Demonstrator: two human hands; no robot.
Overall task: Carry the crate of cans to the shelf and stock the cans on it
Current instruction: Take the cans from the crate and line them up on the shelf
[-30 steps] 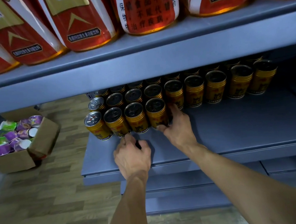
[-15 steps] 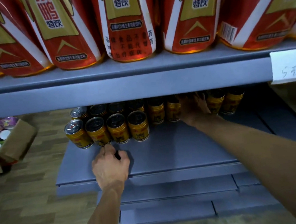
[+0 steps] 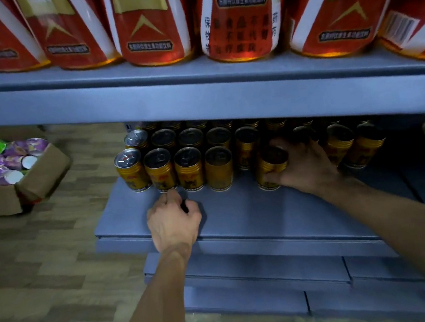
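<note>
Blue-grey shelf (image 3: 276,209), lower tier, carries rows of gold cans (image 3: 188,168), upright, packed touching, toward the back-left; front row of four at left. Upper tier above holds big red bottles (image 3: 149,23) in a line. Cardboard box (image 3: 32,177) w/ purple and green cups sits on the wood floor (image 3: 47,270), left of shelf. Right hand (image 3: 304,167): fingers curled round one gold can (image 3: 271,167), upright on the shelf, just right of the front row w/ a gap between. Left hand (image 3: 173,222): rests on shelf front, fingers curled under, fingertip near base of a front-row can; whether it holds anything, can't tell.
</note>
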